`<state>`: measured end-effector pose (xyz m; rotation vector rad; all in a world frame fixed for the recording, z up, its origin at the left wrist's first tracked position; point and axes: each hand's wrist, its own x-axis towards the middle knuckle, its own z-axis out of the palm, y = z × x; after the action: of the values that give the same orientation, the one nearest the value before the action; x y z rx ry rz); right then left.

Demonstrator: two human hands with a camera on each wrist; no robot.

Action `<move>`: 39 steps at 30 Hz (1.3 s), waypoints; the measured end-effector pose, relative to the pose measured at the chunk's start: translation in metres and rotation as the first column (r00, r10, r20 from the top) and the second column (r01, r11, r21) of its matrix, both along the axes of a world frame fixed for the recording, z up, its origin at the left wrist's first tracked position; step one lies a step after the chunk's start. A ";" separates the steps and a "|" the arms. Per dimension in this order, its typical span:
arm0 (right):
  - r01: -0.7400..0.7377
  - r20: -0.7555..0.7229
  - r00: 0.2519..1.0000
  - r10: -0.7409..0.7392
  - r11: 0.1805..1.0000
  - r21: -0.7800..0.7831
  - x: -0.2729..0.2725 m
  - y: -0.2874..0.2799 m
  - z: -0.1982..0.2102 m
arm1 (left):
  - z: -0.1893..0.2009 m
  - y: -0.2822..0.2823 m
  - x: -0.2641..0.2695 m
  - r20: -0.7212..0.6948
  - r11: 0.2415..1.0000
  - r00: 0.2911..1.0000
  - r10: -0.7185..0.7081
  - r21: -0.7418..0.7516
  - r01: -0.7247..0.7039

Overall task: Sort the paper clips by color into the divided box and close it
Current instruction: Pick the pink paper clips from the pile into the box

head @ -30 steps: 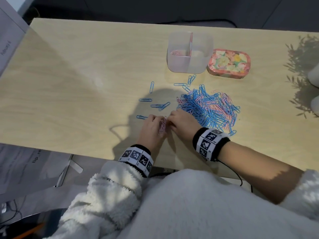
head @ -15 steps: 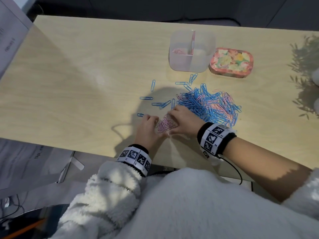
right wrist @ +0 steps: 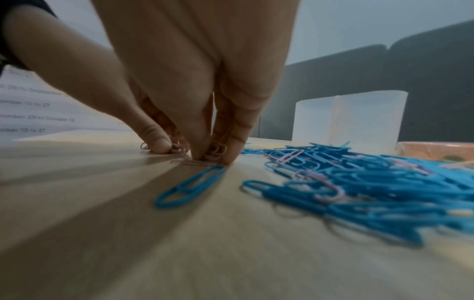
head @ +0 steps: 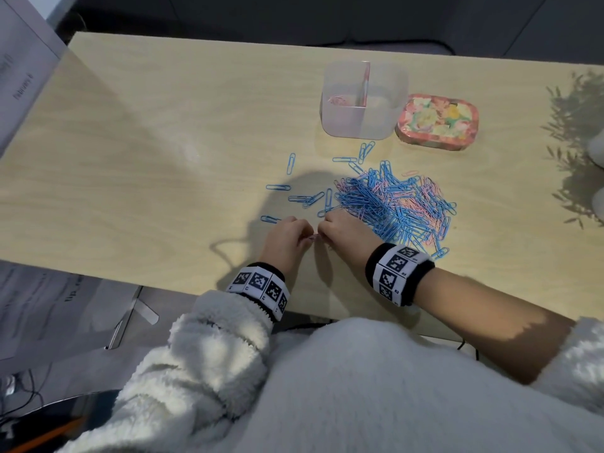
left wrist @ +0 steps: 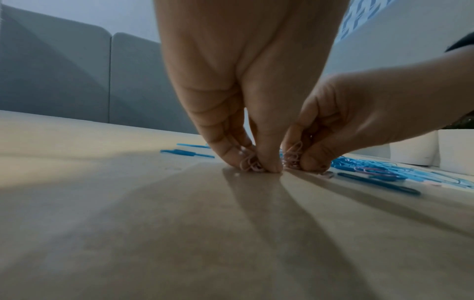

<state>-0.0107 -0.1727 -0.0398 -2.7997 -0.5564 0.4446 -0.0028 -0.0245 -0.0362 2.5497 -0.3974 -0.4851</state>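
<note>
A heap of blue and pink paper clips (head: 395,204) lies mid-table, with loose blue clips (head: 277,187) scattered to its left. My left hand (head: 287,238) and right hand (head: 343,230) meet fingertip to fingertip just left of the heap. Each pinches a small bunch of pink clips (left wrist: 250,163) (right wrist: 216,151) against the tabletop. The clear divided box (head: 362,99) stands open at the back, a few pink clips in its left compartment. Its floral lid (head: 438,120) lies to the right of it.
The wooden table (head: 163,158) ends at a near edge just behind my wrists. A single blue clip (right wrist: 189,185) lies close to my right fingers. White pots (head: 598,148) stand at the far right edge. Printed papers (head: 23,70) lie at the left.
The spread-out pink clips seen between my hands half a second ago are now gathered under my fingertips, and both hands have drawn closer together.
</note>
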 end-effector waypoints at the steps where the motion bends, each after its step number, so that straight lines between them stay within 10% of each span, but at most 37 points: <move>1: -0.001 0.004 1.000 0.001 1.000 -0.003 0.001 -0.003 0.001 | -0.001 0.000 0.001 -0.002 1.000 1.000 -0.001 0.006 0.001; 8: 0.228 -0.144 0.969 -0.199 0.946 0.229 0.019 -0.022 0.008 | 0.001 -0.008 0.011 -0.020 0.997 0.999 -0.035 0.064 0.037; 22: 0.641 -0.264 0.717 -0.645 0.463 0.612 0.170 -0.061 0.098 | -0.009 -0.005 0.014 0.053 0.967 0.976 -0.210 0.159 0.200; 30: 0.655 -0.137 0.730 -0.670 0.627 0.421 0.198 -0.055 0.090 | 0.001 -0.005 0.019 -0.009 0.967 0.974 -0.225 0.123 0.225; 34: 0.526 -0.069 0.819 -0.570 0.697 0.487 0.132 -0.050 0.084 | 0.020 -0.010 0.040 -0.044 0.986 0.985 -0.168 -0.005 0.168; 39: 0.360 -0.278 0.911 -0.305 0.916 0.177 0.033 -0.039 0.040 | 0.056 -0.026 0.100 -0.044 0.984 0.994 -0.100 -0.154 0.092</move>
<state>0.0223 -0.2112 0.0007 -2.5011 -0.0607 0.5989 0.0970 -0.0505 0.0195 2.3744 -0.5197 -0.5344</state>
